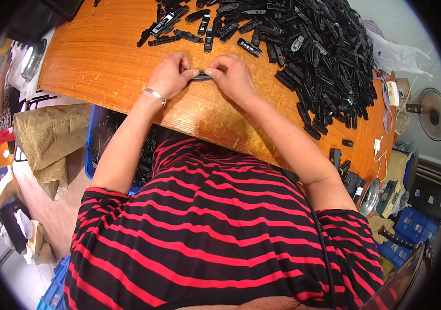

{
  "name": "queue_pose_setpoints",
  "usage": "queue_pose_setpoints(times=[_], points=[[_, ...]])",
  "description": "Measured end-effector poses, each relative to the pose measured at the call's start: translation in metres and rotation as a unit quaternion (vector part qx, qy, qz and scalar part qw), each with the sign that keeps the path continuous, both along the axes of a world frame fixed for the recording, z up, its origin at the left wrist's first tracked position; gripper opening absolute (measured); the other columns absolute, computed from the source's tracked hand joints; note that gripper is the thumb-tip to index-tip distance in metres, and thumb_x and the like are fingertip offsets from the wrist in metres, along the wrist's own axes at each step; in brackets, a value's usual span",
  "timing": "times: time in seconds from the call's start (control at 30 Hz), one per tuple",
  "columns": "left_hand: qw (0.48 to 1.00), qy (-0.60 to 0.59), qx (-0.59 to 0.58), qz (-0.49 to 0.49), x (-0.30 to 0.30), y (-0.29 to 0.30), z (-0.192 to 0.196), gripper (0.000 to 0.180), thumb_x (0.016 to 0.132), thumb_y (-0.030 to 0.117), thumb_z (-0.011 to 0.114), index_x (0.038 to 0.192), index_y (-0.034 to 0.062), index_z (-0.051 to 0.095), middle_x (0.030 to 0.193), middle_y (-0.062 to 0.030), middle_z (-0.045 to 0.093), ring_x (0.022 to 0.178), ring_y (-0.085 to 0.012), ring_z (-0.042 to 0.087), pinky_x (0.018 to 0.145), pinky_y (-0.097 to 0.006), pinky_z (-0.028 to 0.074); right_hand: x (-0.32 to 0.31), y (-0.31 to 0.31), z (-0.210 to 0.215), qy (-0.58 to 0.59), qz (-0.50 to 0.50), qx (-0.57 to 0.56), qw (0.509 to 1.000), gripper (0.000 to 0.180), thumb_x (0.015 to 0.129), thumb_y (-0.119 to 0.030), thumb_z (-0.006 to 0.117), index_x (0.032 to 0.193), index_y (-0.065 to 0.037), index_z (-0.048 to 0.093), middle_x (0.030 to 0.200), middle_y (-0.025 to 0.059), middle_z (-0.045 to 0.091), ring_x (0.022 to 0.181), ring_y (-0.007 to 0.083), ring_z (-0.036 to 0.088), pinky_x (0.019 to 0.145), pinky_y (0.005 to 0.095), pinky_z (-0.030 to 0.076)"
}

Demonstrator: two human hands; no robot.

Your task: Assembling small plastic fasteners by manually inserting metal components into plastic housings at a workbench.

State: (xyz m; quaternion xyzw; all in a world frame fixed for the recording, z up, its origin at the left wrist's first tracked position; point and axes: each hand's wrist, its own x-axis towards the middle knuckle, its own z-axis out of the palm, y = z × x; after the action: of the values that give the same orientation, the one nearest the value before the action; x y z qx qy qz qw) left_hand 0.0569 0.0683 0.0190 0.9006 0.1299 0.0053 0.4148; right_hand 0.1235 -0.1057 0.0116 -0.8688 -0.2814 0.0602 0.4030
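Clip [201, 76]: small, black, oblong plastic piece, pinched between your two hands near the desk's [101, 57] near edge. Your left hand [169, 75] grips its left end with thumb and fingertips closed; your right hand [233, 76] pinches the right end the same way. Silver bracelet [154, 95] on your left wrist.

Desk is orange wood grain. Big heap of black clips [308, 46] covers its far right corner, with loose ones scattered along the far edge. Blue bin [96, 134] of more black parts sits below the near edge. Fan [434, 113] stands at the right, brown sacking [50, 139] at the left.

Clip's middle is mostly hidden by your fingers; its detail is too small to make out.
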Motion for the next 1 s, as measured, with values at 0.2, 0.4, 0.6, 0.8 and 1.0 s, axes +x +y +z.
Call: queue_pose_setpoints(times=[0.2, 0.4, 0.6, 0.8, 1.0], points=[[0.998, -0.052, 0.010, 0.020, -0.013, -0.001, -0.010, 0.023, 0.081, 0.016, 0.074, 0.078, 0.0040, 0.055, 0.065, -0.0018, 0.055, 0.059, -0.0119, 0.049, 0.055, -0.028, 0.043, -0.007, 0.005, -0.006, 0.021, 0.017, 0.035, 0.999, 0.018, 0.081, -0.013, 0.071, 0.098, -0.007, 0.071, 0.090, 0.0101, 0.061, 0.084, 0.0227, 0.060, 0.079, 0.0328, 0.049], [0.988, 0.016, -0.148, 0.050, -0.096, 0.073, 0.008, 0.016, 0.084, 0.009, 0.069, 0.076, 0.0031, 0.056, 0.064, 0.0020, 0.054, 0.056, -0.0072, 0.049, 0.050, -0.024, 0.041, -0.011, -0.020, 0.021, 0.068, 0.071, -0.036, 0.994, 0.027, 0.085, -0.026, 0.067, 0.104, -0.006, 0.068, 0.098, 0.0108, 0.062, 0.091, 0.0217, 0.061, 0.084, 0.0356, 0.048], [0.991, -0.047, 0.009, 0.128, -0.106, 0.080, 0.040, 0.014, 0.083, 0.010, 0.068, 0.086, -0.0017, 0.062, 0.076, -0.0029, 0.063, 0.072, -0.0095, 0.057, 0.068, -0.025, 0.047, 0.047, -0.041, 0.023, -0.216, -0.059, -0.089, 0.971, 0.027, 0.080, -0.017, 0.071, 0.105, -0.008, 0.064, 0.099, 0.0112, 0.059, 0.085, 0.0342, 0.063, 0.071, 0.0411, 0.052], [0.974, -0.162, 0.160, 0.003, -0.032, 0.032, 0.023, 0.018, 0.080, 0.010, 0.068, 0.097, 0.0037, 0.064, 0.091, -0.0128, 0.062, 0.080, -0.0294, 0.062, 0.071, -0.035, 0.050, 0.061, -0.041, 0.006, -0.221, -0.020, -0.176, 0.959, 0.022, 0.080, -0.015, 0.070, 0.099, -0.008, 0.062, 0.099, 0.0119, 0.058, 0.079, 0.0359, 0.063, 0.068, 0.0419, 0.052], [0.912, -0.253, 0.316, -0.064, 0.052, 0.028, 0.002, 0.026, 0.076, 0.006, 0.068, 0.103, 0.0070, 0.066, 0.097, -0.0106, 0.060, 0.095, -0.0302, 0.057, 0.083, -0.039, 0.048, 0.028, -0.033, 0.012, -0.175, 0.006, -0.133, 0.976, 0.013, 0.081, -0.013, 0.067, 0.091, -0.007, 0.061, 0.091, 0.0126, 0.060, 0.081, 0.0342, 0.062, 0.071, 0.0435, 0.050]])
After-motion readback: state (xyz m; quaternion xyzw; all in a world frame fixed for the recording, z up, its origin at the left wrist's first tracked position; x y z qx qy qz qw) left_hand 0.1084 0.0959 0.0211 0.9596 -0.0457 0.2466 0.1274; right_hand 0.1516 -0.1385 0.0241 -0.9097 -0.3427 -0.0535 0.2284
